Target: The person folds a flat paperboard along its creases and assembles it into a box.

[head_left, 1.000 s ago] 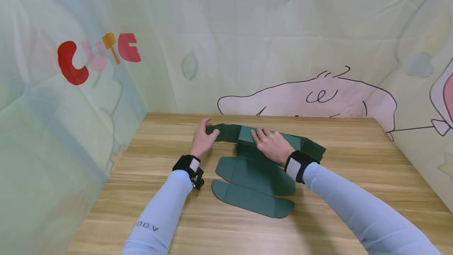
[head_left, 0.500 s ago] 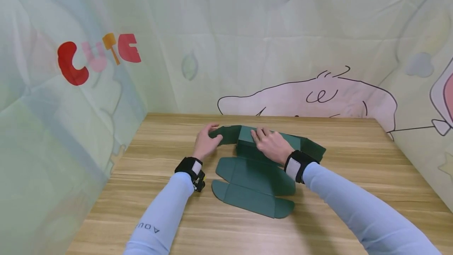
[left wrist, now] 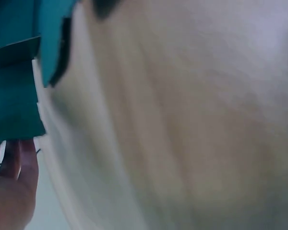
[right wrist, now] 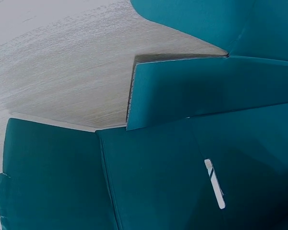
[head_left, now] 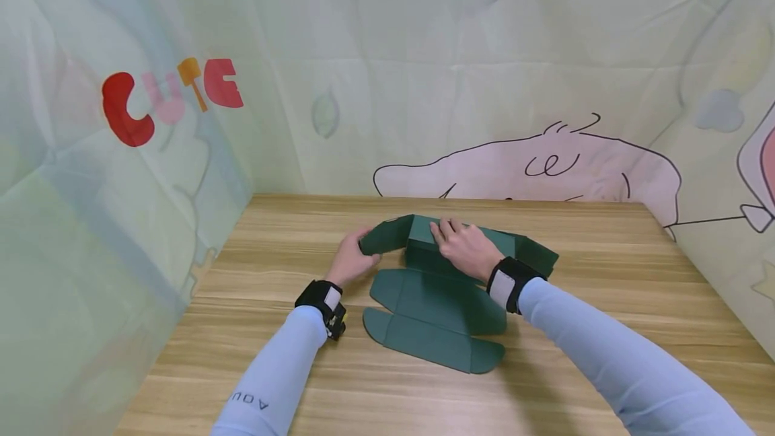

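Note:
A dark green cardboard box point(head_left: 436, 301), partly folded, lies on the wooden table. Its far part stands up as a ridge with a lighter top panel, while the nearer panels and rounded tabs spread flat. At the ridge's left end my left hand point(head_left: 353, 258) holds the side flap point(head_left: 385, 235), fingers behind it and thumb low in front. In the left wrist view the fingers point(left wrist: 26, 165) meet the flap's edge. My right hand point(head_left: 466, 247) grips the top of the ridge, fingers bent over it. The right wrist view shows green panels and a narrow slot, but no hand.
Another side flap point(head_left: 534, 256) sticks out at the ridge's right end, beside the right wrist strap. Wooden tabletop point(head_left: 272, 241) surrounds the box. A printed fabric backdrop point(head_left: 424, 86) rises behind the table's far edge and along both sides.
The left side flap has swung toward me and inward, with my left hand moving along with it and closing on its end. My right hand has stayed in place on the ridge.

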`<state>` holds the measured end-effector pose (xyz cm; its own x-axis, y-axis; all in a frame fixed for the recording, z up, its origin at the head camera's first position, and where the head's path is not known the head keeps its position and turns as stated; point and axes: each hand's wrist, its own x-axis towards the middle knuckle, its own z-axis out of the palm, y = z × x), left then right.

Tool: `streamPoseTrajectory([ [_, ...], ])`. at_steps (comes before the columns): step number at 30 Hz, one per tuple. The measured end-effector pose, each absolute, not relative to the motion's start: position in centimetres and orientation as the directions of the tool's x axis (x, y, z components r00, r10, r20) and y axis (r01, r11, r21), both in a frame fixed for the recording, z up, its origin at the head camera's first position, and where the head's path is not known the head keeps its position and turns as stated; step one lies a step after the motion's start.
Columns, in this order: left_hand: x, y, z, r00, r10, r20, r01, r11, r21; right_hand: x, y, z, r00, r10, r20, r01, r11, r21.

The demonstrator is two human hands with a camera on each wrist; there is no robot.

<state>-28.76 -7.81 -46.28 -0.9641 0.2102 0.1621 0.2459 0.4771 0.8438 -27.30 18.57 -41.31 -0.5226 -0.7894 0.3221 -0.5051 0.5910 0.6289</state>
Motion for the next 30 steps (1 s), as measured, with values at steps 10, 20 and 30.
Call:
streamPoseTrajectory([
  [10,-28.0,-7.6,-47.4,-0.912,0.384,0.142,0.357,0.575,0.736,-27.3,18.5,-41.3,-0.525,-0.788,0.322,-0.504,0.593,0.629],
  [20,-27.7,-7.2,-47.1,-0.855,0.48,0.196,0.492,0.63,0.601,-27.5,18.6,-41.5,-0.532,-0.785,0.317,-0.494,0.592,0.636],
  [30,-27.6,-6.0,-46.5,-0.818,0.545,0.184,0.521,0.566,0.639,-27.3,18.6,-41.4,-0.535,-0.783,0.316,-0.492,0.593,0.637],
])
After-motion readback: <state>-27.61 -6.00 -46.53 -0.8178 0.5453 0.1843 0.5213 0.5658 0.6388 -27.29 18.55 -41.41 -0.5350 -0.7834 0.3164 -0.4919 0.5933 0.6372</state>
